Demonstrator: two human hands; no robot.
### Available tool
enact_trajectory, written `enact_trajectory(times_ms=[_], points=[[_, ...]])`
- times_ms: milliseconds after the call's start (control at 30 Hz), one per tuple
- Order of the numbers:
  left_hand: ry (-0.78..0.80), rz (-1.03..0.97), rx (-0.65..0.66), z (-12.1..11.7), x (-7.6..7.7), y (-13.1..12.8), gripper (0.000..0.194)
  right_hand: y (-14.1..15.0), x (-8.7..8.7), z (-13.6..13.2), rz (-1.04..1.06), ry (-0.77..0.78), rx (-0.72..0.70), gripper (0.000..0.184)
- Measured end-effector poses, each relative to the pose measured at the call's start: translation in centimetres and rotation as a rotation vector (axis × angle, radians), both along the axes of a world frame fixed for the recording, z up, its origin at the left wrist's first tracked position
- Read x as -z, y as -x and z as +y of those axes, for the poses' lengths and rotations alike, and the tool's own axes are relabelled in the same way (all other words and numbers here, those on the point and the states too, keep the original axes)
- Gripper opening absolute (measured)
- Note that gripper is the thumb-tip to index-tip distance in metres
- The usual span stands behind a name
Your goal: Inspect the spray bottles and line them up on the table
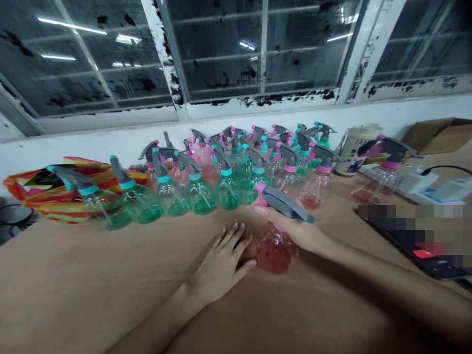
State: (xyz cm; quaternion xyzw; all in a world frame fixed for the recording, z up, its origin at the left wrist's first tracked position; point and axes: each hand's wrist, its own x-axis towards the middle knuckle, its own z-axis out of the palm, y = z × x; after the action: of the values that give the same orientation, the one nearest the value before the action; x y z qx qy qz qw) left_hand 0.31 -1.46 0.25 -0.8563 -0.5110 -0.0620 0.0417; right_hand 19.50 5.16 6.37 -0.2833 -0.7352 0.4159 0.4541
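Note:
A clear red spray bottle [277, 251] with a pink collar and grey trigger head is in front of me. My right hand [283, 219] is wrapped round its neck, just under the grey head, and hides most of the collar. Whether the bottle's base touches the table, I cannot tell. Left of the bottle, my left hand [223, 265] lies with fingers spread, palm down, low over the tabletop [110, 275]. Its thumb tip is close to the bottle's side. Behind both hands stands a row of green spray bottles [202, 196] with turquoise collars.
More red and green spray bottles crowd the back by the wall. One red spray bottle [376, 182] stands apart on the right, near a cream cup [356, 147], a power strip [438, 189] and a cardboard box [438, 135]. A phone [398, 238] lies at right; a colourful bag [55, 201] at left.

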Motion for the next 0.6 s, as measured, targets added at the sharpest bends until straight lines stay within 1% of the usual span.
enact_trajectory(times_ms=[167,267,433,500,600], points=[[0.004,0.014,0.006,0.05,0.03,-0.03,0.054,-0.29,0.23,0.05,-0.027,-0.036,0.035,0.021],[0.002,0.016,0.001,0.10,0.21,0.09,0.054,-0.39,0.59,0.09,-0.024,-0.023,0.079,0.018],[-0.013,0.019,0.007,0.09,0.40,0.22,0.055,-0.51,1.01,0.24,0.008,-0.012,0.093,0.014],[-0.007,0.031,0.001,0.02,0.30,0.15,0.055,-0.50,0.86,0.21,0.002,-0.028,0.083,0.013],[0.000,0.038,-0.005,-0.06,0.04,-0.02,0.055,-0.37,0.50,0.07,0.032,-0.045,0.023,0.014]])
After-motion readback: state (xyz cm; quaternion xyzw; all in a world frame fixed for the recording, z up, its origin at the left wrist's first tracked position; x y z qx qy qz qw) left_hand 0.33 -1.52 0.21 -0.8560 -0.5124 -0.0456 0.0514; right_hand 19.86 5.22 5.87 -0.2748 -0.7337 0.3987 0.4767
